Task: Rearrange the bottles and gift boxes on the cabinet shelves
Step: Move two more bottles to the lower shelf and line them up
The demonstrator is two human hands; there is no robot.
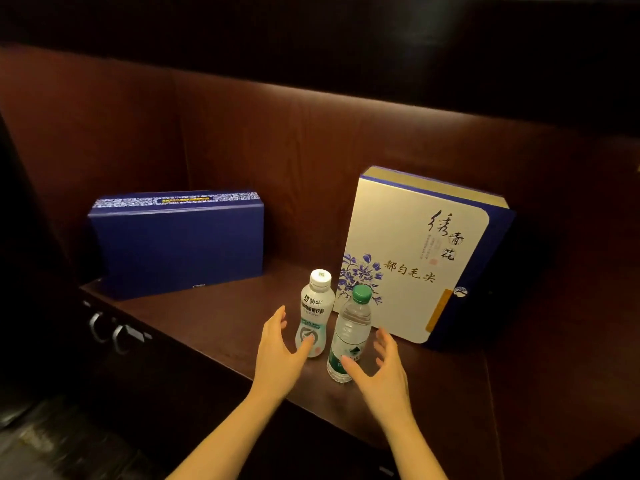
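Note:
Two bottles stand upright side by side on the dark wooden shelf: a white drink bottle with a white cap, and a clear water bottle with a green cap and green label. My left hand is open just left of the white bottle, thumb near its base. My right hand is open around the lower right of the water bottle, thumb in front of its label. A cream gift box with blue flowers leans upright behind the bottles. A dark blue gift box stands at the left rear.
The shelf's back panel and left side wall are dark red-brown wood. Below the shelf's front edge at the left, metal ring handles hang on cabinet doors. A dark upper shelf overhangs the space.

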